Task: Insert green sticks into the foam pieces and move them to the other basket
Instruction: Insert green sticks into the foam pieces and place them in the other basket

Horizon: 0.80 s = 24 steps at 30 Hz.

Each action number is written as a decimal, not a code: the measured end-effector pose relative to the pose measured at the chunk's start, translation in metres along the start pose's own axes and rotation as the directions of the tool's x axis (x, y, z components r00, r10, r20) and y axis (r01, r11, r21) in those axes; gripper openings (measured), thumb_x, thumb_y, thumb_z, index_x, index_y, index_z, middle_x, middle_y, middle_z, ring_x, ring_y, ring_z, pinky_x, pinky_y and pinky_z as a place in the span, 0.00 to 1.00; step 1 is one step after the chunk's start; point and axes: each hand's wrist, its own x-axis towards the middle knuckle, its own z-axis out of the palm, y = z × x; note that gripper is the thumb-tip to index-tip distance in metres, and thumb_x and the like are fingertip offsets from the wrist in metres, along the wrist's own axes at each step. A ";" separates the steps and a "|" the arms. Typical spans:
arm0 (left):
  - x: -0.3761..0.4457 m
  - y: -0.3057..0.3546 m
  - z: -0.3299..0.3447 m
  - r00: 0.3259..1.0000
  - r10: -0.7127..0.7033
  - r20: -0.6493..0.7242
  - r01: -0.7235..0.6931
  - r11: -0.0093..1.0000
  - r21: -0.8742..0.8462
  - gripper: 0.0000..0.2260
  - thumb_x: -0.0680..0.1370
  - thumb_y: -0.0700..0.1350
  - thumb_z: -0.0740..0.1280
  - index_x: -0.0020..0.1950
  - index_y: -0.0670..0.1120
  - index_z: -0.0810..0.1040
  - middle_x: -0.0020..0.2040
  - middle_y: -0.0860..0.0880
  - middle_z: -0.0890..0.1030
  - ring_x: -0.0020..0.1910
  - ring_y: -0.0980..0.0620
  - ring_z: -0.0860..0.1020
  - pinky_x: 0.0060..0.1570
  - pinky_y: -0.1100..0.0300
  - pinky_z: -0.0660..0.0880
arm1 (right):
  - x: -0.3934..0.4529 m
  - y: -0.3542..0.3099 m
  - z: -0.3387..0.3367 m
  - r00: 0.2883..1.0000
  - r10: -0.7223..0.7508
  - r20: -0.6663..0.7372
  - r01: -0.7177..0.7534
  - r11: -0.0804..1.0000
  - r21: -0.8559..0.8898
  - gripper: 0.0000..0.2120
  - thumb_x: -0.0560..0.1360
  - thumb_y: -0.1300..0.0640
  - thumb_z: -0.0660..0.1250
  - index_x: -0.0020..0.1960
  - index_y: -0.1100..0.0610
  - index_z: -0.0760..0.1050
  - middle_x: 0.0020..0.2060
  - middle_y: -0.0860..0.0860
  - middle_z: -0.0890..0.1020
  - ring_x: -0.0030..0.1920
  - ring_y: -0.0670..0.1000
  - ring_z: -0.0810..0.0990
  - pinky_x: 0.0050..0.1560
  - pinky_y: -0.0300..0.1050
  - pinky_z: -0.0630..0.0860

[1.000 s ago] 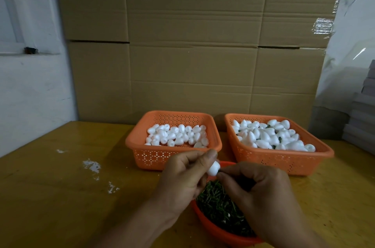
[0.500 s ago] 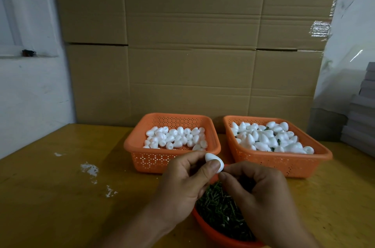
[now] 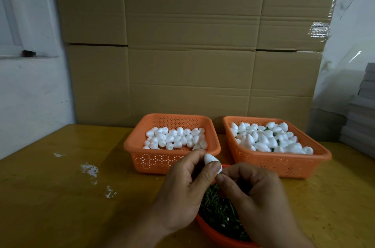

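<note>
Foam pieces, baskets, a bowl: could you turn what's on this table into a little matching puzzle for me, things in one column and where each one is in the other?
Things:
1. foam piece in hand
2. left basket
3. right basket
4. red bowl

Places or states:
A. nearest the person, full of green sticks
B. pinched by the left hand's fingers
C. holds plain white foam only
D. holds foam with bits of green showing between

Pairs: 1-B, 2-C, 3-D, 4-A
</note>
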 end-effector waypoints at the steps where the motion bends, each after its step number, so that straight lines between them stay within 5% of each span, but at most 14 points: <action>1: 0.000 0.000 0.000 1.000 -0.003 0.000 0.003 1.000 0.003 0.14 0.78 0.60 0.64 0.47 0.50 0.78 0.31 0.57 0.72 0.31 0.60 0.70 0.33 0.64 0.69 | 0.000 0.000 0.000 1.000 0.006 0.004 -0.006 1.000 0.012 0.08 0.73 0.56 0.75 0.43 0.42 0.83 0.31 0.45 0.85 0.30 0.45 0.82 0.31 0.42 0.78; 7: 0.000 0.000 0.002 1.000 -0.017 -0.019 0.016 0.999 -0.043 0.12 0.77 0.60 0.66 0.46 0.52 0.80 0.32 0.58 0.76 0.32 0.63 0.74 0.34 0.68 0.71 | 0.002 0.001 -0.001 0.998 0.029 0.048 -0.034 0.995 0.098 0.06 0.73 0.56 0.74 0.39 0.45 0.84 0.31 0.50 0.85 0.30 0.49 0.82 0.31 0.40 0.76; 12: 0.000 0.001 0.000 0.993 -0.111 0.034 0.115 0.976 -0.185 0.13 0.76 0.60 0.68 0.48 0.52 0.81 0.31 0.50 0.71 0.28 0.55 0.69 0.27 0.65 0.66 | 0.004 0.001 0.000 0.994 0.084 0.072 -0.097 0.975 0.198 0.05 0.68 0.46 0.72 0.40 0.45 0.85 0.30 0.52 0.84 0.28 0.47 0.79 0.29 0.37 0.73; 17: 0.000 0.004 0.001 0.994 -0.105 0.040 0.111 0.969 -0.220 0.14 0.79 0.59 0.65 0.50 0.50 0.81 0.33 0.45 0.70 0.28 0.54 0.67 0.27 0.64 0.65 | 0.008 0.004 -0.003 0.989 0.141 0.045 -0.148 0.960 0.237 0.02 0.70 0.53 0.74 0.40 0.48 0.86 0.31 0.53 0.85 0.30 0.51 0.81 0.32 0.38 0.75; 20: -0.001 0.002 0.002 0.992 -0.123 0.021 0.124 0.966 -0.227 0.14 0.80 0.57 0.63 0.51 0.48 0.81 0.33 0.44 0.69 0.27 0.53 0.67 0.26 0.65 0.64 | 0.013 0.011 -0.010 0.980 0.197 0.010 -0.194 0.955 0.226 0.07 0.74 0.63 0.73 0.40 0.54 0.86 0.32 0.53 0.85 0.29 0.43 0.81 0.31 0.32 0.74; 24: -0.002 -0.001 0.003 0.989 -0.148 0.025 0.149 0.963 -0.224 0.13 0.79 0.56 0.66 0.47 0.47 0.81 0.30 0.47 0.69 0.26 0.55 0.67 0.26 0.65 0.65 | 0.029 0.020 -0.021 0.962 0.265 -0.060 -0.255 0.957 0.135 0.07 0.75 0.62 0.72 0.40 0.54 0.85 0.32 0.50 0.86 0.26 0.39 0.78 0.29 0.29 0.72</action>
